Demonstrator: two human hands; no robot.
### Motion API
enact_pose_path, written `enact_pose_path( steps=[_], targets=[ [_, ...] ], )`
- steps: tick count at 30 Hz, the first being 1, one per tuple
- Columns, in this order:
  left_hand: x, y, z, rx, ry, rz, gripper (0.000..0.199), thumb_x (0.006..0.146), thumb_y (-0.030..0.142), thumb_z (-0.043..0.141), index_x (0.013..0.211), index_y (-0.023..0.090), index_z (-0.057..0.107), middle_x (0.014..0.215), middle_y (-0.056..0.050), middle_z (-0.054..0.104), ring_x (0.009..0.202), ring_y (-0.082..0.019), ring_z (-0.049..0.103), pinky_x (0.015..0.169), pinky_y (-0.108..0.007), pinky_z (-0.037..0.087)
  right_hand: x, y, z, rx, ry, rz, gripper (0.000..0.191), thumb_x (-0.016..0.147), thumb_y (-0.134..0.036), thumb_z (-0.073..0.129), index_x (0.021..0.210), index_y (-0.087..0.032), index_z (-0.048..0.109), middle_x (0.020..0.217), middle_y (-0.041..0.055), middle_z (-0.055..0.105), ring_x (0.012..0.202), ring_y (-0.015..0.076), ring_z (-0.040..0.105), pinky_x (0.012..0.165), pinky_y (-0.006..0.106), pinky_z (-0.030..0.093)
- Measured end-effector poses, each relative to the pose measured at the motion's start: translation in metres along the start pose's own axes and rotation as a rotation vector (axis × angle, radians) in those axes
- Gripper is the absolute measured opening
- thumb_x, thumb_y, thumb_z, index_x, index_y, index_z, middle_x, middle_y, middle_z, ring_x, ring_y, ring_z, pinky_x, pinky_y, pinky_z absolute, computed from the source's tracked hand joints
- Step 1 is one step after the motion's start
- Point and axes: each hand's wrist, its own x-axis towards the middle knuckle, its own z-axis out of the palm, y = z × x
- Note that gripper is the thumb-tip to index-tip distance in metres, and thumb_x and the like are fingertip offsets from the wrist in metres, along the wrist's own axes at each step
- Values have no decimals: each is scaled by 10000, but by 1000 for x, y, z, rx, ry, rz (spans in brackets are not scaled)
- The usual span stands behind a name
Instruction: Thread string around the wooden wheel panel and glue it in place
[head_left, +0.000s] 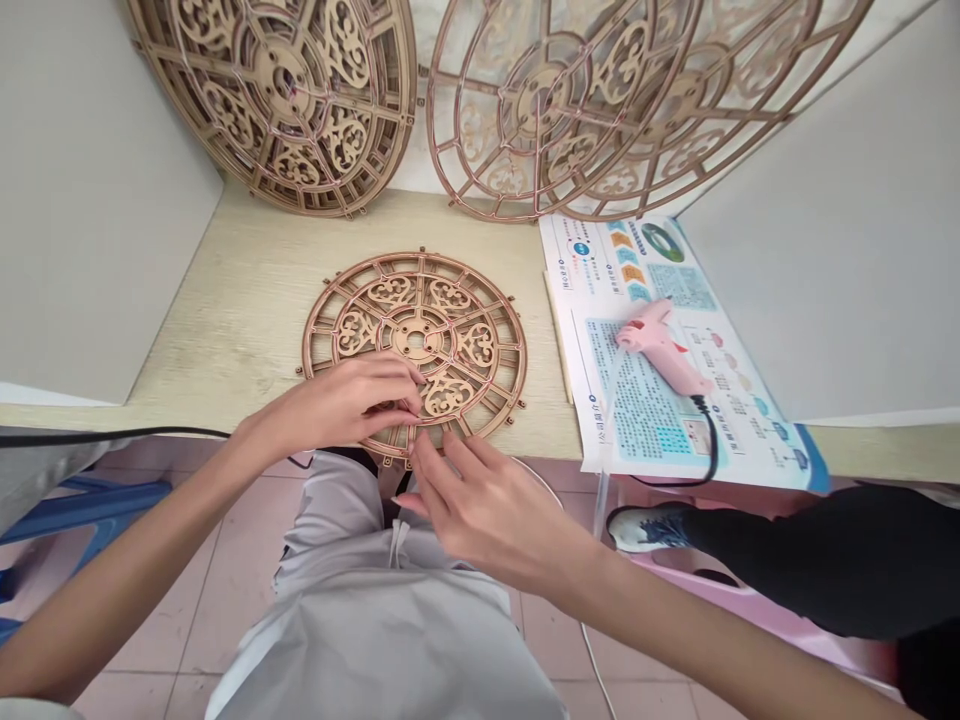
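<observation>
A round, bronze-coloured openwork frame, like a clock dial with scroll panels, lies flat near the front edge of the table. My left hand rests over its front left part. Its thumb and fingers come together above the dial near a scroll panel, and whatever may be between them is too small to tell. My right hand reaches the front rim from below right. Its fingertips touch the rim beside the left fingers, with the thumb held apart. Both hands hide parts of the front rim.
Stacked similar frames lean at the back left; more frames lean at the back right. A pink glue gun with a clear stick and black cord lies on a printed sheet. Grey panels flank the table. Another person's leg is at right.
</observation>
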Motion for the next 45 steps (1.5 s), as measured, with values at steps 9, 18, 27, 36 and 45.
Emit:
enact_pose_path(
  steps=[9,18,27,36,45],
  targets=[
    [2,2,-1,21,2,25,150,1012,248,576,942,166,679,1028,-67,715,1176,-198,635,1003,-299,487,-2,-14,3,-83,8,-4,403,1010,-308,564,963,39,763,1034,300,722,851,330,720,621,404,545],
    [-2,5,8,16,106,30,166,1023,228,557,1072,171,705,1124,-84,727,1085,-185,676,963,-303,527,0,-16,2,-65,15,58,401,999,-349,587,977,4,777,1024,257,736,851,325,724,591,383,549],
    [-2,8,8,46,94,12,200,1029,207,536,1129,170,706,1096,-76,715,1135,-189,632,983,-304,506,-11,-28,10,143,122,369,446,1017,-442,554,1121,-59,756,1083,136,757,1040,288,677,757,373,559],
    [0,7,9,4,123,-11,162,1009,205,571,1095,157,699,1084,-82,712,1098,-194,652,952,-306,517,-11,-29,13,270,184,475,282,997,-336,617,1095,-107,752,1050,102,759,1048,252,646,784,355,528],
    [-2,7,12,-2,132,-16,170,1002,195,568,1104,170,702,1081,-85,720,1088,-199,658,945,-329,535,-5,-27,8,129,91,390,350,1005,-367,595,1085,-65,754,1064,119,744,1047,277,632,720,368,529]
  ],
)
